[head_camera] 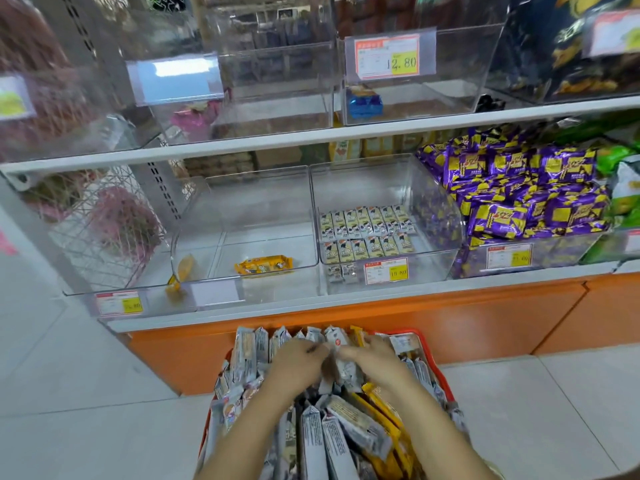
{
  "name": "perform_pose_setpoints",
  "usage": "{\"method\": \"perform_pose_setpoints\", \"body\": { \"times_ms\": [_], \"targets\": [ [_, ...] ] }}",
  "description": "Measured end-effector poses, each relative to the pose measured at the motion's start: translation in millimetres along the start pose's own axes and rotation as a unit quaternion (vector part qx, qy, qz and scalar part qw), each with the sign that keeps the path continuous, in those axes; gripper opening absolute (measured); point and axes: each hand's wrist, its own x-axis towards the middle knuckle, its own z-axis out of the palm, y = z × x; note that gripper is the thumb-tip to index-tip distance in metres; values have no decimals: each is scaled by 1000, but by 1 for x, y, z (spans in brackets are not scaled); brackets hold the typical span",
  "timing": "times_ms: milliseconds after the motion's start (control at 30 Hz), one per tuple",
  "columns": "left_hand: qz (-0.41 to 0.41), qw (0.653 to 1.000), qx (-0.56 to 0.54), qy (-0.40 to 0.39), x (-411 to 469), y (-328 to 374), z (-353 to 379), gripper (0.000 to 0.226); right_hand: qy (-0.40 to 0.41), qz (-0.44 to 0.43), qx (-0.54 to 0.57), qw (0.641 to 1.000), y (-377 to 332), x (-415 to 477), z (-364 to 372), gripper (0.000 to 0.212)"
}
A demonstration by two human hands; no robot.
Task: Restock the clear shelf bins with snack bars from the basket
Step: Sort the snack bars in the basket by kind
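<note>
A red basket (437,367) on the floor is packed with grey-white snack bars (313,445) and some yellow ones (384,407). Both hands are down in its far end. My left hand (296,358) and my right hand (372,353) meet over a bunch of grey bars (341,368), fingers curled round them. On the lower shelf, one clear bin (433,216) holds rows of grey-white bars (367,233). The clear bin (194,216) to its left holds a single yellow bar (264,265).
A bin of purple-and-yellow packets (512,199) fills the lower shelf's right side. The upper shelf carries nearly bare clear bins (446,77) with price tags and one blue packet (365,102). An orange shelf base (381,327) stands right behind the basket. White floor tiles lie all around.
</note>
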Motion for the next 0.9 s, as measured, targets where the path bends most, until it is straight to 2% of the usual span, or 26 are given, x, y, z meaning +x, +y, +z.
{"method": "perform_pose_setpoints", "body": {
  "times_ms": [67, 100, 167, 333, 433, 567, 667, 800, 900],
  "targets": [
    [-42, 976, -199, -76, -11, 12, -3, 25, -40, 14, 49, 998, -5, -9, -6, 85],
    [-44, 959, -257, -113, -14, 16, -5, 24, -57, 4, 59, 997, -6, -12, -9, 82],
    [-20, 945, -297, -136, -16, 20, -8, 29, -90, -38, 74, 992, -10, -20, -17, 66],
    [47, 938, -325, -109, -21, 32, -18, 41, -117, -114, 134, 977, -21, -36, -40, 32],
    [65, 928, -350, -109, -23, 40, -23, 37, -63, -160, 127, 977, -27, -43, -47, 22],
    [70, 906, -401, -113, -22, 52, -31, 55, -4, -211, 121, 970, -40, -55, -58, 28],
    [66, 889, -440, -104, -17, 60, -37, 54, 66, -252, 98, 960, -48, -63, -60, 29],
    [59, 901, -419, -98, -10, 70, -37, 75, 122, -294, -7, 948, -55, -76, -59, 15],
    [66, 908, -397, -115, -7, 78, -36, 72, 158, -295, -58, 941, -56, -78, -56, 20]
  ]
}}
